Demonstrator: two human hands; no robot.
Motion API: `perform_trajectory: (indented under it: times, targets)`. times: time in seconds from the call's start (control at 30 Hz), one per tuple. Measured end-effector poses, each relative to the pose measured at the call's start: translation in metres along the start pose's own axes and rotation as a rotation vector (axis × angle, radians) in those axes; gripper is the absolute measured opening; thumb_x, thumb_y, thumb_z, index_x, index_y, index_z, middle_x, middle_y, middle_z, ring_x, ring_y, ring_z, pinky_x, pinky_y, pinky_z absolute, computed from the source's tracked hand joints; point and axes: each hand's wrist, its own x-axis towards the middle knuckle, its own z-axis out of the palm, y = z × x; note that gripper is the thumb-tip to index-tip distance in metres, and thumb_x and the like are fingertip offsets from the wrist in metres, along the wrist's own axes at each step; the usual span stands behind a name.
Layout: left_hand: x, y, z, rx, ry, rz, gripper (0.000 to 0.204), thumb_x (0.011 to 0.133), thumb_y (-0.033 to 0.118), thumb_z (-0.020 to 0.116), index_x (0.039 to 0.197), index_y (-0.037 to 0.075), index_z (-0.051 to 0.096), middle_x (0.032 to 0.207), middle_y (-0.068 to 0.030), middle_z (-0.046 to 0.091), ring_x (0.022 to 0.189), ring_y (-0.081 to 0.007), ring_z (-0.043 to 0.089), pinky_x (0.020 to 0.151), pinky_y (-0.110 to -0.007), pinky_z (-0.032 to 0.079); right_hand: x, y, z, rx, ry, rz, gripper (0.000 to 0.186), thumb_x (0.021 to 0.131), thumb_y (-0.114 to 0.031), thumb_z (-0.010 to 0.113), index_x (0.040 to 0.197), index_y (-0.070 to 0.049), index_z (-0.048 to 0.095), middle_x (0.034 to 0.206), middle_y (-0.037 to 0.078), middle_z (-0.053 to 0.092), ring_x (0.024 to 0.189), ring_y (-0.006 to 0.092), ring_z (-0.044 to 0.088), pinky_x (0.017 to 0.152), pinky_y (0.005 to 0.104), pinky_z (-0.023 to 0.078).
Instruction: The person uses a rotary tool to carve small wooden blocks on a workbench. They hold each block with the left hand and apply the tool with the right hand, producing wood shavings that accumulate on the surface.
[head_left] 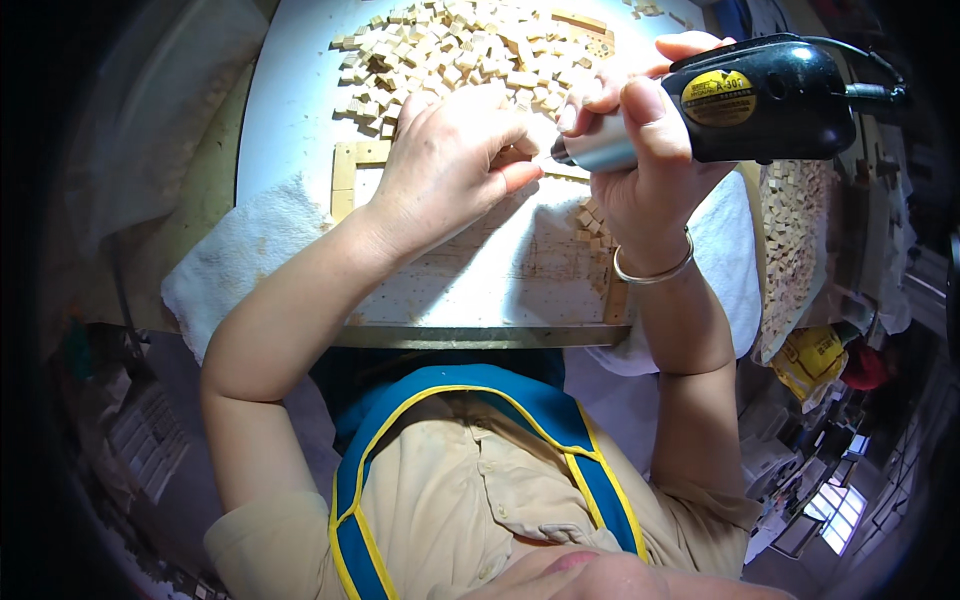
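My right hand (640, 150) grips a black rotary power tool (760, 100) with a silver nose and a yellow label, its tip pointing left toward my left hand. My left hand (445, 160) pinches a small wooden piece (525, 150) between thumb and fingertips, right at the tool's tip. Both hands hover over a shallow wooden-framed tray (345, 175) with a pale board inside. A few small wooden blocks (592, 225) lie on the board under my right hand. A metal bangle circles my right wrist.
A large pile of small wooden cubes (450, 50) covers the white table beyond the tray. A white towel (240, 260) lies under the tray. More cubes fill a bin (795, 230) at the right. The tool's cord runs off right. Clutter surrounds the bench.
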Motion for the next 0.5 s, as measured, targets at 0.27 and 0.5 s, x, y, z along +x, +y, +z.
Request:
perform_trajectory:
  times: [0.27,0.5]
  targets:
    - [0.0046,0.0050,-0.0011,-0.029,0.046,0.022,0.013,0.077,0.012,0.085,0.081,0.004,0.076,0.078,-0.0079,0.067,0.066,-0.0212,0.065,0.062,-0.033,0.051,0.0039,0.0058,-0.0056,-0.024,-0.063,-0.062,0.038,0.088,-0.006,0.063,0.124,-0.004,0.049,0.078,0.011,0.063,0.066,0.0198,0.067,0.060,0.0347,0.061]
    - [0.0012,0.0030,0.0009,0.002,0.036,0.003,0.015,0.078,0.021,0.085,0.083,0.010,0.075,0.081,-0.0036,0.068,0.078,-0.0218,0.065,0.072,-0.038,0.044,0.0035,0.0073,-0.0062,-0.003,-0.065,-0.041,0.038,0.089,-0.005,0.063,0.124,-0.004,0.049,0.079,0.011,0.063,0.067,0.0199,0.067,0.061,0.0356,0.062]
